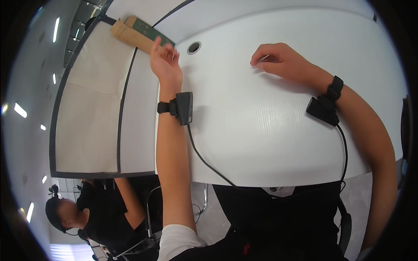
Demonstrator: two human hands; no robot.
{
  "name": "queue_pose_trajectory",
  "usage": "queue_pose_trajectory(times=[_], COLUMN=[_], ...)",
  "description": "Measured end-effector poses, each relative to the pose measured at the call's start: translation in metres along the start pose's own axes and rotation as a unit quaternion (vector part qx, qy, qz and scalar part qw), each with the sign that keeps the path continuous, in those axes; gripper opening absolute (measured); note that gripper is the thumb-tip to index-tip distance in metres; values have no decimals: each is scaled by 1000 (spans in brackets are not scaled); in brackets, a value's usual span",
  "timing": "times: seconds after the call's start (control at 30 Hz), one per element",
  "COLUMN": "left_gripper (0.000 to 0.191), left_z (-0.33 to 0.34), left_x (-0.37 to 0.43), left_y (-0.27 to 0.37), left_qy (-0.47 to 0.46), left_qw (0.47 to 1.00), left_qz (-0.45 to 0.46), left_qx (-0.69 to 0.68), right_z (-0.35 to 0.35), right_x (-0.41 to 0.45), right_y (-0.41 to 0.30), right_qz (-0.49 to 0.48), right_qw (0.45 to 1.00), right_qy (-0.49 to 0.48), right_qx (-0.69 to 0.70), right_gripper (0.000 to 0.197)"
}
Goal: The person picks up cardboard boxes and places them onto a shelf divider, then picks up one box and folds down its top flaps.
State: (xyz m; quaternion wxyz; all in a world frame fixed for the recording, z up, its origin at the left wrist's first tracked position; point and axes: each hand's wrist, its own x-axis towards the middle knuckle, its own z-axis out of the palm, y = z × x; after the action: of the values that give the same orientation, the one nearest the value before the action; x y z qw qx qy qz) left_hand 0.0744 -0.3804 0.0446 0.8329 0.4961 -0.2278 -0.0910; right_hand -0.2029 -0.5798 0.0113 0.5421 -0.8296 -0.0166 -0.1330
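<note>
My left hand (166, 63) is raised at the table's left side, palm turned up and fingers loosely bent and apart, slightly blurred. It overlaps the near end of a long cardboard box (130, 35) with a green panel; no grip on the box shows. My right hand (277, 62) hovers low over or rests on the white tabletop (235, 107), its fingers loosely curled. A gap shows between its thumb and fingers, with nothing visible in it. Each wrist wears a black strapped device, the left one (184, 108) and the right one (323, 111), both with cables.
A round cable grommet (194, 48) sits in the tabletop near the box. A framed partition (91, 107) borders the table's left side. Beyond it, a person in black (104, 208) sits at lower left. The cables (209, 164) run over the table's front edge.
</note>
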Motion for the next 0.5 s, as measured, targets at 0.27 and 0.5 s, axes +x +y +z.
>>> queue_pose_trajectory(times=[0.27, 0.5], left_gripper=[62, 17], left_z=[162, 154], left_x=[-124, -115], left_y=[96, 101], left_qy=[-372, -509], left_qw=[820, 757], left_qz=[-87, -139], left_qx=[-425, -385], right_z=[3, 4], right_x=[3, 4], right_y=[0, -1], right_qz=[7, 9], right_qw=[1000, 1000], right_qy=[-6, 1], right_qx=[18, 12], right_gripper=[14, 15])
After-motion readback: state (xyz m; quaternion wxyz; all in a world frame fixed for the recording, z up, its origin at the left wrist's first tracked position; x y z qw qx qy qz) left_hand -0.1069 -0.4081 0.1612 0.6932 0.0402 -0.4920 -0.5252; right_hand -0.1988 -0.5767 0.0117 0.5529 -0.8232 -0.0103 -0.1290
